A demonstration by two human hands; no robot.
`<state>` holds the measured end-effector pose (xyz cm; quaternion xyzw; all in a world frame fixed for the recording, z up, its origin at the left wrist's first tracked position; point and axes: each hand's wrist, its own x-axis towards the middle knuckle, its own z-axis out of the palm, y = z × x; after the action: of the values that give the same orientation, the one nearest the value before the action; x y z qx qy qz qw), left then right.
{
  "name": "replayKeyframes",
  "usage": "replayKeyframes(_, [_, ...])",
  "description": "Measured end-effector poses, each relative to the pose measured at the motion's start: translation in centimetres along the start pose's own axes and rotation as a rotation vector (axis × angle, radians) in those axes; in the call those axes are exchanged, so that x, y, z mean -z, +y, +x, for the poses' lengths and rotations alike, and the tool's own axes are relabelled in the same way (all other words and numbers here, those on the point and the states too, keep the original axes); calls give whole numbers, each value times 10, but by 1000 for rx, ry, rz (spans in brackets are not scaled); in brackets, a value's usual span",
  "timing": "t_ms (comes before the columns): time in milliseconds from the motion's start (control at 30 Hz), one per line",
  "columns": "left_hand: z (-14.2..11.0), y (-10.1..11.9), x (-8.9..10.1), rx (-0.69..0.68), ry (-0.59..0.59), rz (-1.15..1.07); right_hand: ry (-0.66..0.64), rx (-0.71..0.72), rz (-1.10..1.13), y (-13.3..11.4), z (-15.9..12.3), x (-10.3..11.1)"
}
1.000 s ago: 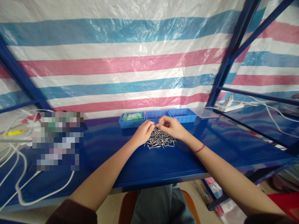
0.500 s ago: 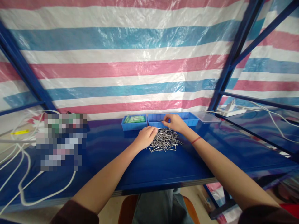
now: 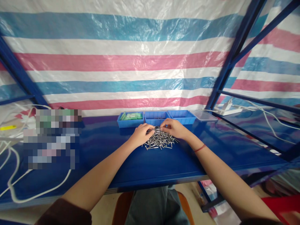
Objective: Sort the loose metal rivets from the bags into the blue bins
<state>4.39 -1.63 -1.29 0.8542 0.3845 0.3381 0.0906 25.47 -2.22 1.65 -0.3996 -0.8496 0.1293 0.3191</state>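
Note:
A heap of small silvery metal rivets [image 3: 160, 140] lies on the blue table. At its left edge rests my left hand [image 3: 142, 134], fingers bent and thumb drawn in toward them; whatever the tips grip is too small to make out. My right hand [image 3: 175, 128] reaches the heap's far right side with thumb and fingers pinched together, and I cannot see clearly what is between them. Just behind the hands sits a blue divided bin [image 3: 181, 117], with a few thin metal pieces [image 3: 158, 118] in its middle compartment.
A blue box [image 3: 130, 124] holding green packets [image 3: 132, 116] stands left of the divided bin. A clear plastic lid [image 3: 206, 116] lies to its right. White cables [image 3: 14, 187] loop over the table's left side. A white power strip [image 3: 228, 109] is at the back right.
My right hand has come back from over the bin's middle compartment, where it held a thin piece, down to the rivets. My left hand stays at the heap. The camera view has shifted slightly.

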Motion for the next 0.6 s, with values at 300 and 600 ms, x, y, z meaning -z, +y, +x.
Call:
replayKeyframes(300, [1,18,7,-6,225,-201,25,-108,494,-21,2,-3])
replayKeyframes(600, [-1,24,11,-43,295,-179,-12,-278,616,-33,1,-3])
